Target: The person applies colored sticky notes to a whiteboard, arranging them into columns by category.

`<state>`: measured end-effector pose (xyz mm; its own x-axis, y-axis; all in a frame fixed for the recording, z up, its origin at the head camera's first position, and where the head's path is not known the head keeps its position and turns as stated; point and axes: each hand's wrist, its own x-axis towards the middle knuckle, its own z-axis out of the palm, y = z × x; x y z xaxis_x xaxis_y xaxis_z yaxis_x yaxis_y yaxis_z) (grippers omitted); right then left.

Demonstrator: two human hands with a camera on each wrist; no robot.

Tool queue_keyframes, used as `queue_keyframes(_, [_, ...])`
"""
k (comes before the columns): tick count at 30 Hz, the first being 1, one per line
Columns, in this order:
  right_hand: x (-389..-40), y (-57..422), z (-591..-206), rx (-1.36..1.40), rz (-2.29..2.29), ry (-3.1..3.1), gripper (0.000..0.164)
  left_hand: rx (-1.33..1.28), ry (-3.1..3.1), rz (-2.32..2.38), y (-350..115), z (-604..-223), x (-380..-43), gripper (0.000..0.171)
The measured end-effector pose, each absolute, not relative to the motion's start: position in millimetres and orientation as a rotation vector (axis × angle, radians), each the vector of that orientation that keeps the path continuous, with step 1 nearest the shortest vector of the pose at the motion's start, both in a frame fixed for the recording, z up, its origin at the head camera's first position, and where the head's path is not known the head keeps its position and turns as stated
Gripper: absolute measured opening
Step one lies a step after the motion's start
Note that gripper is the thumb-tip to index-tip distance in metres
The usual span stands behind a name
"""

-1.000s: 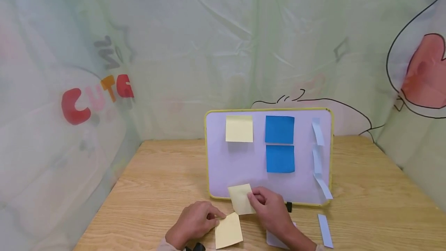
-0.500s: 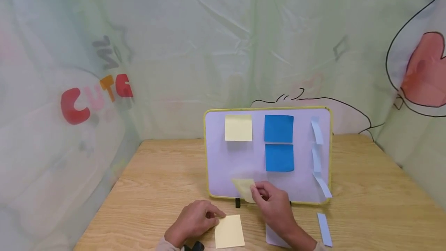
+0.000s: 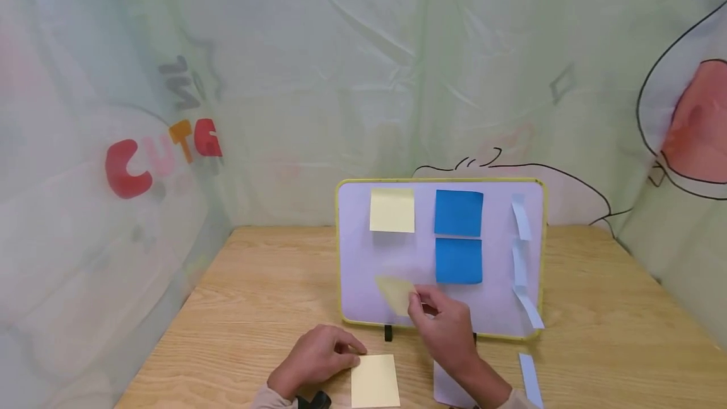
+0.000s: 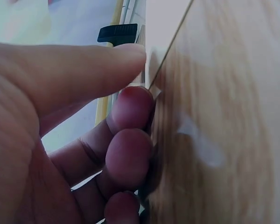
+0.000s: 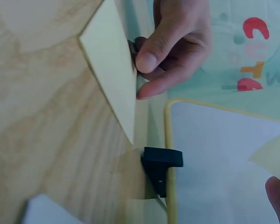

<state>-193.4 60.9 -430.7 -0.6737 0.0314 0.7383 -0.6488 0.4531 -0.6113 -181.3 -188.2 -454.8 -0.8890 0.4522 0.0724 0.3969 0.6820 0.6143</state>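
My right hand [image 3: 449,327] pinches a pale yellow sticky note [image 3: 394,293] by its right edge, between thumb and index finger. The note hangs in front of the lower whiteboard [image 3: 354,270]; whether it touches is unclear. On the table, my left hand [image 3: 318,357] holds the upper left corner of a yellow sticky note pad [image 3: 375,385] between thumb and fingers; the left wrist view shows the thumb [image 4: 107,67] at the pad's edge. The board carries one yellow note [image 3: 392,210], an upper blue note [image 3: 459,213], a lower blue note [image 3: 459,261] and several pale blue strips [image 3: 519,254].
Black feet [image 3: 389,332] prop up the yellow-rimmed board. A loose pale blue strip [image 3: 531,380] lies on the wooden table [image 3: 255,283] at the right. My right forearm partly covers a pale lilac flat piece [image 3: 445,387]. Printed curtains [image 3: 284,112] surround the table.
My right hand has lifted the yellow note off the pad, up in front of the board's lower part. The pad has settled flat and straighter; my left hand stays at its corner.
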Motion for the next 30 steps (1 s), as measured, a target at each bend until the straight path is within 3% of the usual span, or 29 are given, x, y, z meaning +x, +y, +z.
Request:
queue_keyframes(8, [-199, 68, -420, 0.531, 1.183, -1.930, 0.013, 0.706, 2.806, 1.002, -188, -453, -182, 0.011])
queue_keyframes(24, [-208, 70, -397, 0.633, 0.978, -1.820, 0.026, 0.675, 2.785, 1.151, -179, -454, -188, 0.016])
queue_keyframes(27, [-211, 70, -395, 0.677, 0.910, -1.785, 0.020, 0.669, 2.789, 1.164, -176, -453, -188, 0.015])
queue_keyframes(30, [-214, 70, -393, 0.734, 0.838, -1.734, 0.030, 0.662, 2.792, 1.180, -174, -452, -189, 0.015])
